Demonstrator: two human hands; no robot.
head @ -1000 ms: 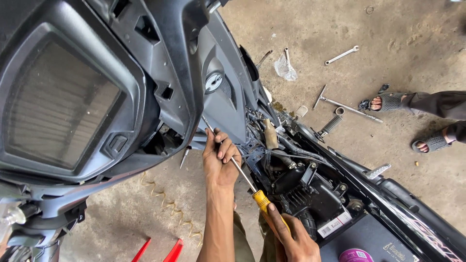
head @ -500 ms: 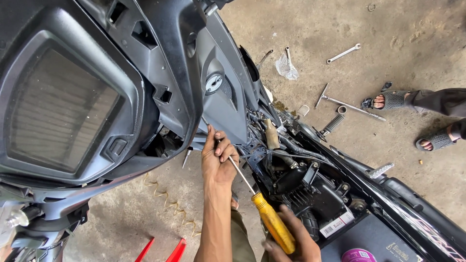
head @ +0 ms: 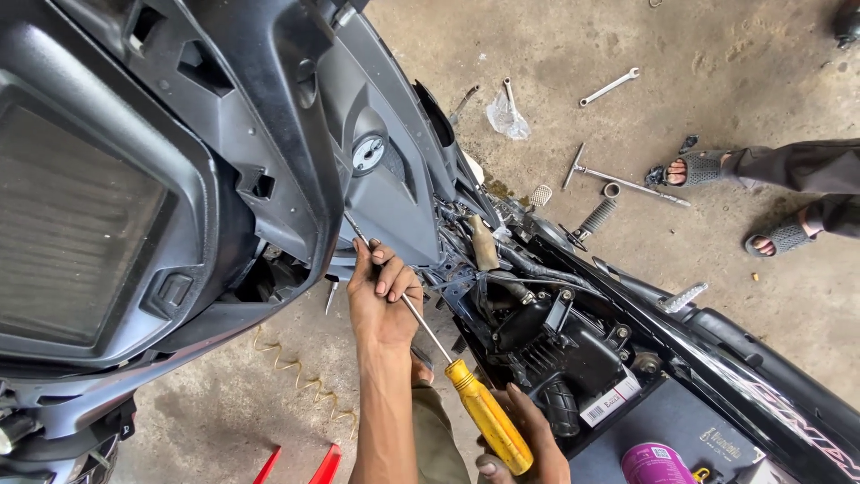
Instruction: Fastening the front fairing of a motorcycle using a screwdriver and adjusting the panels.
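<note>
Fingers of the left hand (head: 383, 300) pinch the thin steel shaft of a long screwdriver (head: 430, 345), close under the grey scooter panel (head: 394, 193). The right hand (head: 528, 444) is wrapped shut around the tool's yellow handle, low in the view. The shaft slants up to the left, and its tip seems to reach the panel's lower edge, though the seam there is hard to make out. Beside the hands lies the opened engine bay (head: 555, 345). On the concrete floor (head: 717, 54) rest a spanner (head: 609, 87) and a T-handle wrench (head: 623, 182).
</note>
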